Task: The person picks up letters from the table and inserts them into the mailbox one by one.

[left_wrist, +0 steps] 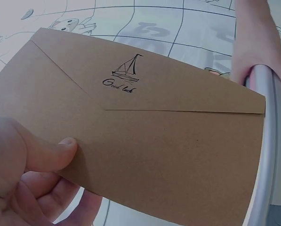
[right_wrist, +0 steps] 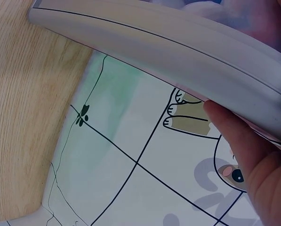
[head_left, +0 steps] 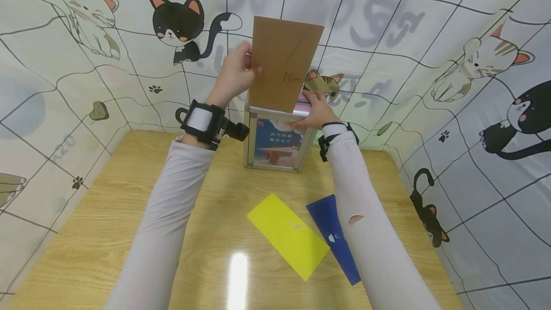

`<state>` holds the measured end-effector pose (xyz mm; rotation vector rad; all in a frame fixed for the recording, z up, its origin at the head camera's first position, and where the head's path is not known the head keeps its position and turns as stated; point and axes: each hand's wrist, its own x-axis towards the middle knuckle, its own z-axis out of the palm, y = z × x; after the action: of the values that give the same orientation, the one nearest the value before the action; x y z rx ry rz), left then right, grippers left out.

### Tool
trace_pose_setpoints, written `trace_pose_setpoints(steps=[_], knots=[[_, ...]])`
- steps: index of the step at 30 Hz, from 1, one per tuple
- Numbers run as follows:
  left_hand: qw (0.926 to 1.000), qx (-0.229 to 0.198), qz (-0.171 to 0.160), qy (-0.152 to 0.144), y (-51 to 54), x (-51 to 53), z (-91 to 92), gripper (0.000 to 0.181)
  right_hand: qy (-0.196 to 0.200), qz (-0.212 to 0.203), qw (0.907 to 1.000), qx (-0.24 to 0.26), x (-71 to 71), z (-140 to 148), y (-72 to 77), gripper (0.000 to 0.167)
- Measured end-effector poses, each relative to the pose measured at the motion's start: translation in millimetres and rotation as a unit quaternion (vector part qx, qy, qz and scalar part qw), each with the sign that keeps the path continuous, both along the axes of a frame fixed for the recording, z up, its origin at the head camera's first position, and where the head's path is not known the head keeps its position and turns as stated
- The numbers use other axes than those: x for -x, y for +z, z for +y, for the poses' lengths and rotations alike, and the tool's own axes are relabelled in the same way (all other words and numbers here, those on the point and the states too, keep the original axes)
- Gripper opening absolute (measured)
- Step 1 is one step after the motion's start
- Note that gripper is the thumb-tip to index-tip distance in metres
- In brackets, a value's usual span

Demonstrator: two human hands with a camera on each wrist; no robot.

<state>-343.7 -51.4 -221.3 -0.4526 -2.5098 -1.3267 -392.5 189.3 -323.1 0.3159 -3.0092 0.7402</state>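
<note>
A brown paper envelope (head_left: 284,61), printed with a sailboat and "Good luck", stands upright, pinched at its left edge between the thumb and fingers of my left hand (head_left: 236,73). In the left wrist view the envelope (left_wrist: 178,146) shows its flap folded down. Its bottom edge meets the top of a silver-framed box (head_left: 275,167) with a blue picture panel on the front; whether it is inside the slot I cannot tell. My right hand (head_left: 317,111) grips the box's upper right, thumb in front and fingers over the top. Something pink shows at the top there.
On the wooden table (head_left: 206,233) lie a yellow envelope (head_left: 288,236) and a blue envelope (head_left: 331,233), the blue one partly covered by the right sleeve. A cloth with cartoon cats (head_left: 178,23) and grid lines hangs close behind the box and along both sides.
</note>
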Motion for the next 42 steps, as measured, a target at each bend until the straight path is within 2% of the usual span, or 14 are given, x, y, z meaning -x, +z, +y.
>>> trace_pose_setpoints(steps=[7, 13, 21, 28, 42], knots=[[0.9999, 0.008, 0.003, 0.008, 17.1, 4.3, 6.7, 0.023, 0.003, 0.011, 0.9999, -0.001, 4.6, 4, -3.0, 0.106], [0.9998, 0.009, -0.006, 0.019, 23.5, 9.6, 9.8, 0.025, 0.005, 0.011, 0.9999, 0.003, 7.2, 2, -5.9, 0.106], [0.9997, -0.010, -0.007, 0.021, 21.2, 18.5, 15.8, 0.025, 0.000, 0.016, 0.9998, -0.010, 8.8, 3, -8.9, 0.108], [0.9991, -0.008, -0.027, 0.033, 18.1, 26.8, 19.0, 0.026, -0.002, 0.015, 0.9998, -0.008, 6.5, 2, -4.8, 0.108], [0.9990, -0.020, -0.034, 0.019, 10.5, 40.9, 23.9, 0.026, 0.003, 0.018, 0.9998, -0.001, 10.6, 4, -8.1, 0.111]])
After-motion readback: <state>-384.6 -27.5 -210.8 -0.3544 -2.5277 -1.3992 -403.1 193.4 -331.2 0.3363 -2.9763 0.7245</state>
